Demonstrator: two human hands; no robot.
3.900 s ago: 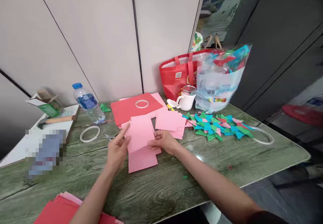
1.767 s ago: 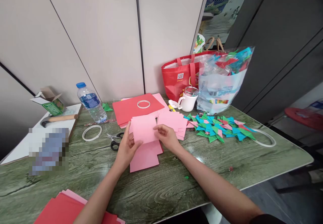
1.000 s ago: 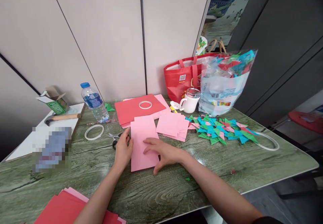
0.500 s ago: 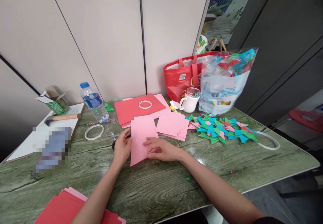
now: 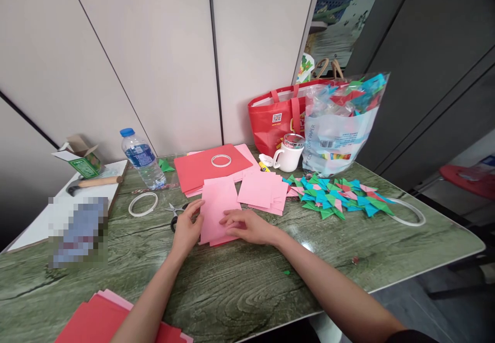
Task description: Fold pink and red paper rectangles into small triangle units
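On a green wood-grain table (image 5: 240,291), seen through the head camera, I have two bare hands around a pink paper (image 5: 218,198) lying flat. The left hand (image 5: 188,224) touches the paper's left edge, its fingers loosely bent, thumb and forefinger apart, clasping nothing. The right hand (image 5: 247,227) lies over the paper's lower right, fingers curled onto it; I cannot tell whether they pinch it. A redder edge peeks out beneath the paper on the near side.

Just left of the left hand are black-handled scissors (image 5: 174,223), partly hidden by it; further left is a roll of tape (image 5: 130,206). Just beyond the right hand is a fanned pile of smaller pink papers (image 5: 260,191). Past both hands, I see large red sheets (image 5: 204,173) with a white ring on top.

Farther off, beyond and left of the grip, stands a water bottle (image 5: 141,158); beyond and right, a white mug (image 5: 289,157). To the right of the grip spreads a heap of folded green, blue and pink pieces (image 5: 332,196). Nearer me, by the left forearm, sits a red stack of paper (image 5: 93,317).
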